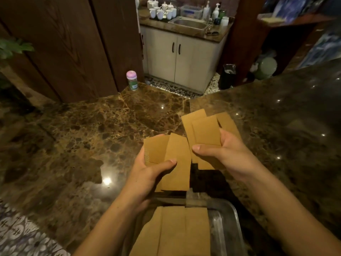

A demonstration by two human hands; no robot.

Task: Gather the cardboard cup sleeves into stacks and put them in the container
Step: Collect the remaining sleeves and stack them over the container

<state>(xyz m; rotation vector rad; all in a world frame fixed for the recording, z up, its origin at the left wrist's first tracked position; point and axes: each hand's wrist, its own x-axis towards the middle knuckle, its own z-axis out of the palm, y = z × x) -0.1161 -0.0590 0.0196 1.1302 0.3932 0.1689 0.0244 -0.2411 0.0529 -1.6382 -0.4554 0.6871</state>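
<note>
My left hand [151, 170] grips a small bunch of flat brown cardboard cup sleeves [177, 159], thumb on top, above the marble counter. To the right, my right hand [221, 154] pinches another fanned bunch of sleeves [203, 128], their far ends pointing away from me. Both bunches are held apart, just beyond a clear plastic container [228, 217] at the near edge. Inside the container lie more flat sleeves [182, 233], laid side by side. My left wrist covers the container's left rim.
The brown marble counter [92, 137] spreads left and far. A small jar with a pink lid [131, 80] stands at its far edge by the dark wooden panel. Beyond, a sink cabinet [180, 54] with white mugs, and a black bin [227, 76] on the floor.
</note>
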